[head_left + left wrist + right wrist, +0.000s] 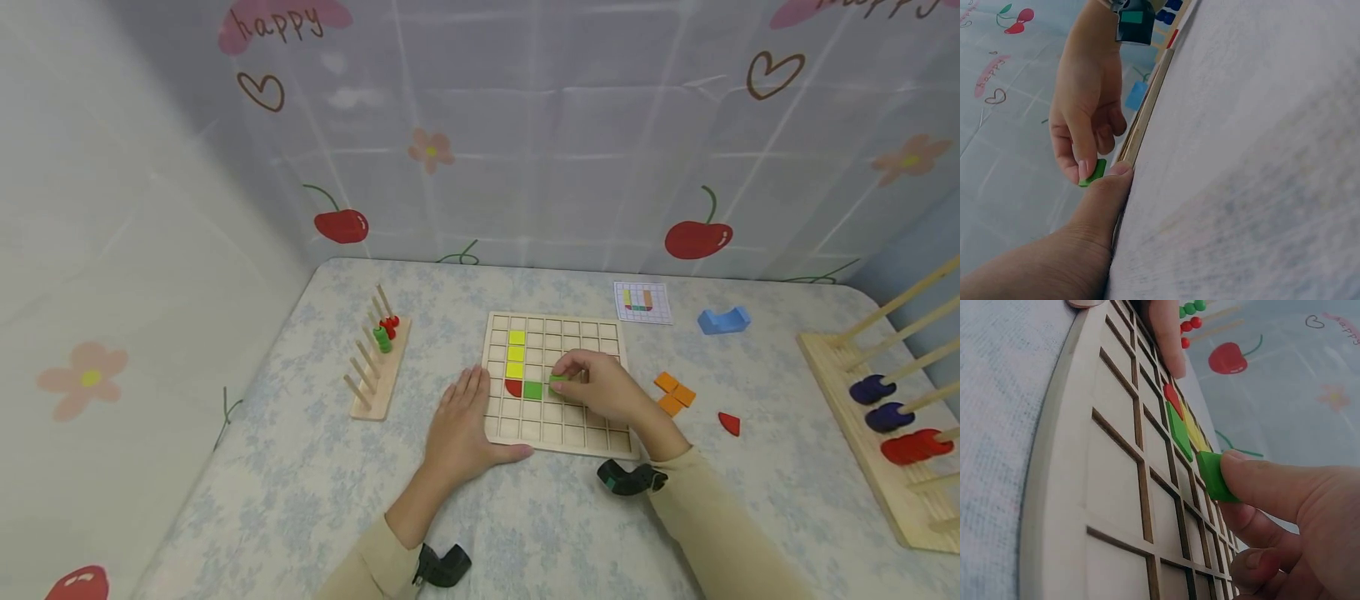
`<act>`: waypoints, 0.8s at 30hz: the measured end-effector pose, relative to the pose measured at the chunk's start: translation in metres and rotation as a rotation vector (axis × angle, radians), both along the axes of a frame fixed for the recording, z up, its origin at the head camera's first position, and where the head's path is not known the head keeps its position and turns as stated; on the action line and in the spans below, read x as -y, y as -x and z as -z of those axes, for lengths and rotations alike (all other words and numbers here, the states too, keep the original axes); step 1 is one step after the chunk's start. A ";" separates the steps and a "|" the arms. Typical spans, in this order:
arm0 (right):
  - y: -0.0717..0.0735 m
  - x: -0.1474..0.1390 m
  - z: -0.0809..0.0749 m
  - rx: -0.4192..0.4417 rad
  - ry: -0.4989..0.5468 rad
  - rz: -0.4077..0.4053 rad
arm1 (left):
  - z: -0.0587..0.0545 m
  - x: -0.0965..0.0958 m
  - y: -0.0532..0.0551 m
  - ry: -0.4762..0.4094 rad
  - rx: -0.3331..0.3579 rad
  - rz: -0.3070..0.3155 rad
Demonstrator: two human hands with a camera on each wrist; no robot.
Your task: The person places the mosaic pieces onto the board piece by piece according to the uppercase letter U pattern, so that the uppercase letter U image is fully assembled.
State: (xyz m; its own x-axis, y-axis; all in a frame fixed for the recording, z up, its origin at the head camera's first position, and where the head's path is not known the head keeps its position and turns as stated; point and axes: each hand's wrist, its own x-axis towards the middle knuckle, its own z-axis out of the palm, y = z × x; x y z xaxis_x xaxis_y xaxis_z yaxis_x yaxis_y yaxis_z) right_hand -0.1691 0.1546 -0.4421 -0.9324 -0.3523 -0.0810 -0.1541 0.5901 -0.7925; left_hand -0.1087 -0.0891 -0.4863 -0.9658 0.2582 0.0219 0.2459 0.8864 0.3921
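Observation:
A wooden grid board lies flat on the table. Three yellow square tiles stand in a column on it, with a red quarter-circle tile below them and a green square tile beside the red one. My right hand pinches another green square tile between thumb and finger, just over the cell right of the placed green one. My left hand rests at the board's left and lower-left edge, fingers straight along the side and thumb against the front edge.
Orange tiles and a red quarter-circle tile lie right of the board. Behind are a pattern card and a blue block. A small peg stand with beads is at left; a larger bead rack at right.

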 end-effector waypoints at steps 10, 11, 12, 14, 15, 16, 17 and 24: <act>-0.002 0.005 0.003 -0.002 -0.030 0.001 | 0.002 0.000 0.001 0.010 -0.008 -0.002; -0.002 0.005 0.003 -0.009 -0.034 -0.001 | 0.001 0.000 0.001 0.010 -0.006 -0.002; -0.002 0.005 0.003 -0.016 -0.038 -0.002 | 0.001 0.000 0.001 0.009 -0.005 -0.003; -0.002 0.006 0.003 -0.024 -0.041 0.000 | 0.001 0.000 0.001 0.004 -0.007 -0.002; -0.002 0.006 0.003 -0.030 -0.044 0.000 | 0.000 0.000 0.001 0.002 -0.007 -0.003; -0.002 0.006 0.004 -0.033 -0.045 0.000 | 0.000 0.000 0.002 0.003 -0.004 -0.004; -0.002 0.006 0.004 -0.034 -0.047 0.000 | -0.001 0.000 0.002 0.000 -0.003 -0.006; -0.002 0.007 0.008 -0.037 -0.061 -0.009 | 0.000 0.000 0.001 0.001 0.012 -0.006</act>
State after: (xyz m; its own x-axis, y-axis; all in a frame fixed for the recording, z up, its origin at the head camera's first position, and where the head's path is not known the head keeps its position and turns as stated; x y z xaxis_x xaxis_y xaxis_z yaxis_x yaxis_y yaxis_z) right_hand -0.1670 0.1474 -0.4501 -0.9318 -0.3565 -0.0681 -0.1886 0.6359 -0.7484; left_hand -0.1093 -0.0889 -0.4859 -0.9676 0.2524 0.0099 0.2358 0.8884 0.3940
